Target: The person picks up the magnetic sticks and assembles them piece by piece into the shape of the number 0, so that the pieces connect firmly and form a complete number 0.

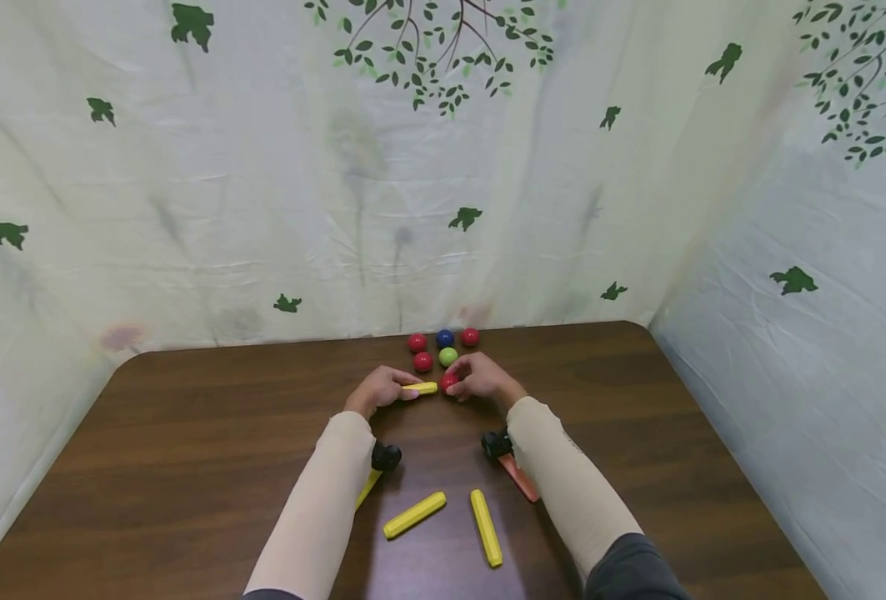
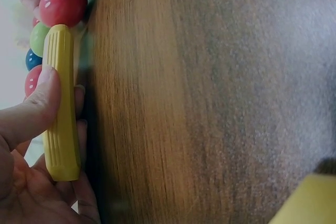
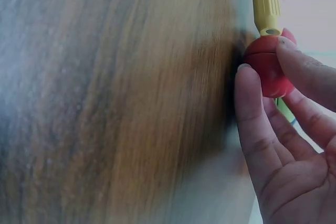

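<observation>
The left fingers point(image 2: 47, 95) pinch the yellow rod point(image 2: 65, 129) near its middle, thumb laid on the ribbed side and other fingertips behind, so the rod's leading end juts clear of them toward the right fingers point(image 3: 249, 98). Those pinch a red ball point(image 3: 268, 72) from opposite sides, with the face toward the rod left mostly uncovered, which seems the right hold for bringing the two together. The rod's end stands at the ball's surface, and a dark recess shows in that end; whether it has seated or only touches, I cannot tell. To do this well, the rod should point straight at the ball's middle, the right fingers bracing the ball against rolling while the left fingers push along the rod's length rather than across it. Fingertips are best left off the contact face so nothing gets nipped between. The green ball point(image 1: 448, 357) sits just beyond the right fingers, with the blue ball point(image 1: 445, 338) and other red balls point(image 1: 423, 362) behind or beside it on the table point(image 1: 187, 467), so a low sideways swing of the knuckles could set them rolling; small, slow movements look safer there.
</observation>
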Demonstrator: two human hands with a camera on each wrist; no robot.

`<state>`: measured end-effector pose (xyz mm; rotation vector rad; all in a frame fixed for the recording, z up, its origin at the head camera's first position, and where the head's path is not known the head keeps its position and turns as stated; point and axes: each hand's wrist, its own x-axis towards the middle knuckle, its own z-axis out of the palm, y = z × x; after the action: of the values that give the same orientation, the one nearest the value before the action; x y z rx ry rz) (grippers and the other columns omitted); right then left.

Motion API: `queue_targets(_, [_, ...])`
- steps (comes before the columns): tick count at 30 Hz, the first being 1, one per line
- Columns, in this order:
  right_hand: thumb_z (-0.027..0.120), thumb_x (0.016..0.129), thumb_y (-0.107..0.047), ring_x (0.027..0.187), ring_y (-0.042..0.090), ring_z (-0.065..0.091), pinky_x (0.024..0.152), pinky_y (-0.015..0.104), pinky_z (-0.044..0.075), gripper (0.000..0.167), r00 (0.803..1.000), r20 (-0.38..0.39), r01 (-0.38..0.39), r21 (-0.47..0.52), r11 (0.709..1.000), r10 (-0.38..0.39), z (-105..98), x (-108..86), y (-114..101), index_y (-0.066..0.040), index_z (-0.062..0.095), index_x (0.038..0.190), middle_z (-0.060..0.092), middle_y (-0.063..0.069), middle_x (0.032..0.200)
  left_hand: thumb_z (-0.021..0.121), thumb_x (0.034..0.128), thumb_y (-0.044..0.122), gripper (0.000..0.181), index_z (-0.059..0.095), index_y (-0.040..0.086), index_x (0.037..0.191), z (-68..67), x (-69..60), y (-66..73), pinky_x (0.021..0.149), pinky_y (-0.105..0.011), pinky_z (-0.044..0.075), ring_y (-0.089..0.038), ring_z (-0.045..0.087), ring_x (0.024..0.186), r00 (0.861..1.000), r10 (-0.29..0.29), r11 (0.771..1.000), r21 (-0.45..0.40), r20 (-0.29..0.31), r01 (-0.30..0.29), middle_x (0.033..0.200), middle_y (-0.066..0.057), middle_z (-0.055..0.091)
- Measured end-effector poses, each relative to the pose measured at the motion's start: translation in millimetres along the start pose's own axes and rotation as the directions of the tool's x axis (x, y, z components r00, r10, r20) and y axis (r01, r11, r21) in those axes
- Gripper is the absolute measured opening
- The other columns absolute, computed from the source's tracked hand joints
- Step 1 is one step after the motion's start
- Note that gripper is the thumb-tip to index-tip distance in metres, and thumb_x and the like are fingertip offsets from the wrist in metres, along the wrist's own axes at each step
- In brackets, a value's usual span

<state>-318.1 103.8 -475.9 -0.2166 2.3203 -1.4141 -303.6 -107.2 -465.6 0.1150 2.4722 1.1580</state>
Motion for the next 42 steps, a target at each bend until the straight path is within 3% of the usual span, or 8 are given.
queue_targets(8, [0.072,0.081,0.006,0.072,0.018,0.062,0.068,0.033,0.056,0.034,1.000,0.022,0.002,0.043,0.999,-0.003,4.6,-2.6,-3.3,0.005,0.062,0.113,0.059,0.014,0.101,0.071,0.0876,0.014,0.025,0.073,0.008,0.111,-2.1,2.1,-3.7,0.098,-0.040,0.040,-0.026,0.053,0.111,1.000,-0.015,1.000,-0.022,0.016,0.015,0.121,-0.012,0.064])
queue_targets(14, [0.074,0.079,0.005,0.077,0.018,0.060,0.067,0.034,0.057,0.033,0.999,0.016,0.037,0.030,0.999,-0.037,6.4,-4.4,-4.7,0.004,0.063,0.111,0.061,0.015,0.100,0.072,0.0870,0.017,0.024,0.074,0.009,0.110,-4.5,-1.4,-4.3,0.097,-0.039,0.041,-0.025,0.053,0.110,1.000,0.007,1.000,-0.017,0.030,-0.006,0.119,-0.011,0.064])
queue_targets(24, [0.076,0.077,0.004,0.080,0.019,0.060,0.069,0.033,0.056,0.033,0.999,-0.023,0.043,0.022,0.999,-0.042,12.4,-2.5,-8.8,0.002,0.065,0.108,0.064,0.014,0.100,0.068,0.0893,0.012,0.029,0.068,0.003,0.117,-9.6,-13.7,-1.8,0.098,-0.040,0.039,-0.026,0.052,0.112,1.000,0.004,1.000,-0.021,-0.002,-0.004,0.124,-0.015,0.060])
queue_targets(30, [0.076,0.077,0.005,0.085,0.020,0.059,0.070,0.032,0.056,0.032,0.998,-0.035,0.044,0.027,0.999,-0.043,15.5,-2.1,-10.9,0.002,0.065,0.107,0.064,0.014,0.102,0.071,0.0878,0.011,0.031,0.068,0.003,0.117,-10.4,-12.7,-8.1,0.099,-0.041,0.039,-0.025,0.053,0.108,1.000,0.003,0.998,-0.059,-0.017,-0.004,0.121,-0.014,0.062])
queue_targets(36, [0.077,0.076,0.005,0.090,0.020,0.057,0.072,0.030,0.054,0.031,0.997,-0.040,0.066,0.006,0.998,-0.065,13.3,-1.6,-4.0,0.002,0.066,0.105,0.065,0.012,0.101,0.075,0.0841,0.012,0.035,0.067,0.003,0.117,-7.3,-11.9,-12.4,0.092,-0.039,0.043,-0.026,0.054,0.103,0.998,0.042,0.998,-0.052,-0.044,-0.044,0.114,-0.014,0.062])
queue_targets(42, [0.075,0.077,0.008,0.088,0.021,0.058,0.072,0.033,0.056,0.031,0.998,-0.045,0.041,0.068,0.997,-0.038,4.9,-1.8,2.4,0.003,0.066,0.106,0.064,0.014,0.102,0.075,0.0842,0.016,0.041,0.063,0.002,0.121,-20.2,-16.9,-10.1,0.093,-0.043,0.043,-0.031,0.052,0.111,0.995,0.043,0.998,-0.047,-0.088,-0.048,0.119,-0.019,0.059])
